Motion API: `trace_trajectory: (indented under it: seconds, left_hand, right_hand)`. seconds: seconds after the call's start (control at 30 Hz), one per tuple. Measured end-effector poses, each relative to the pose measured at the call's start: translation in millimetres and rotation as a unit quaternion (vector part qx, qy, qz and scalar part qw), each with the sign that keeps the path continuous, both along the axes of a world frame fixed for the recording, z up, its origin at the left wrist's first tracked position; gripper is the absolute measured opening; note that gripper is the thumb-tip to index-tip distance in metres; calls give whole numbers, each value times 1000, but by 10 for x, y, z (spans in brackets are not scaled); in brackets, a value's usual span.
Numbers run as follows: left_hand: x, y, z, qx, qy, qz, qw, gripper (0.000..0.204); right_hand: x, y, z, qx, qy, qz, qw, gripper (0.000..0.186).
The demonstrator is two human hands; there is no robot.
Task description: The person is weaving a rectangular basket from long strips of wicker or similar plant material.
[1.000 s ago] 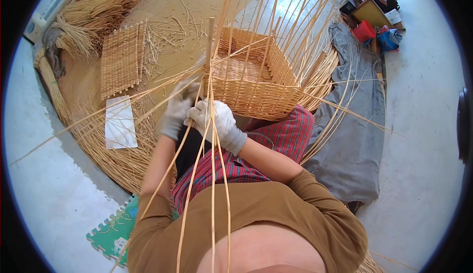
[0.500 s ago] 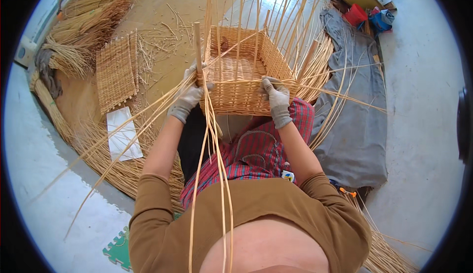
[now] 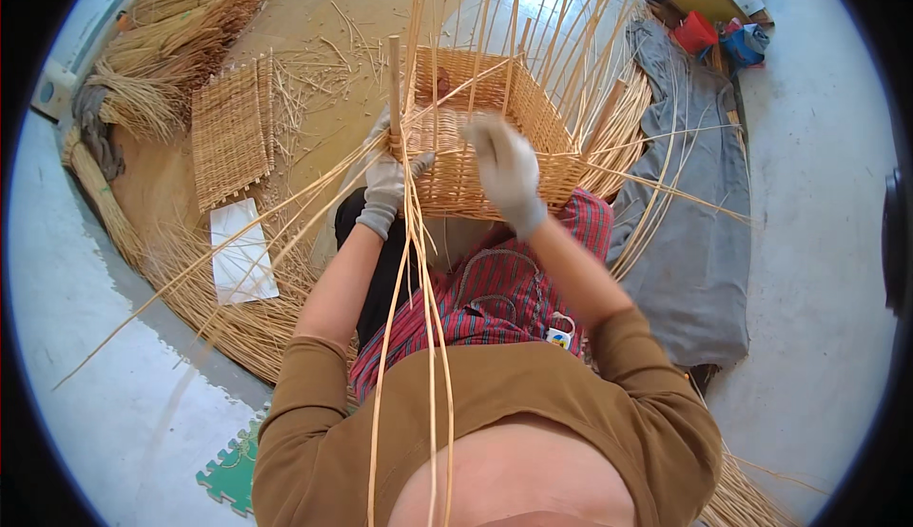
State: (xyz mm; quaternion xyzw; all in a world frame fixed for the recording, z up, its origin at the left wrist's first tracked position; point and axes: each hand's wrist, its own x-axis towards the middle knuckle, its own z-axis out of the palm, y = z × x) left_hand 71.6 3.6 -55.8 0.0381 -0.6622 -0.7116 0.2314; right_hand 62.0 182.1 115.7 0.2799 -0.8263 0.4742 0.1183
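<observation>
A half-woven wicker basket (image 3: 456, 185) rests at my lap, its tall upright stakes rising from the walls. My gloved left hand (image 3: 386, 185) is closed round its near left corner, by a thick wooden corner post (image 3: 395, 89), thumb against the near wall. Long loose willow rods (image 3: 430, 308) run from that corner down toward my chest, and others (image 3: 257, 218) fan out to the left. My gloved right hand (image 3: 509, 170) is raised in front of the near wall, close to its upper edge. Motion smears its fingers, and whether they hold a rod is unclear.
A flat woven panel (image 3: 231, 137) and a white sheet (image 3: 242, 251) lie left of the basket. Bundles of rods (image 3: 162, 61) are behind them. A grey cloth (image 3: 689, 242) covers the floor on the right, with a red container (image 3: 694, 32) beyond. A green foam mat (image 3: 233, 470) shows lower left.
My right hand has let go of the basket's near right rim and moved left and up. My left hand keeps its place at the corner.
</observation>
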Motion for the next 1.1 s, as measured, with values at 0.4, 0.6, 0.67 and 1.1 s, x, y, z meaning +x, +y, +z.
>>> trace_trajectory:
  seconds: [0.4, 0.6, 0.67, 1.1]
  left_hand:
    - [38, 46, 59, 109, -76, 34, 990, 63]
    - [56, 39, 44, 118, -179, 58, 975, 47]
    - [146, 149, 69, 88, -126, 74, 985, 54]
    - [-345, 637, 379, 0, -318, -163, 934, 27]
  right_hand:
    - [-1445, -649, -403, 280, -165, -182, 928, 101]
    - [-472, 239, -516, -212, -61, -104, 970, 70]
    - [-230, 696, -939, -295, -287, -97, 906, 43]
    - [-473, 682, -1005, -301, -56, -89, 948, 39]
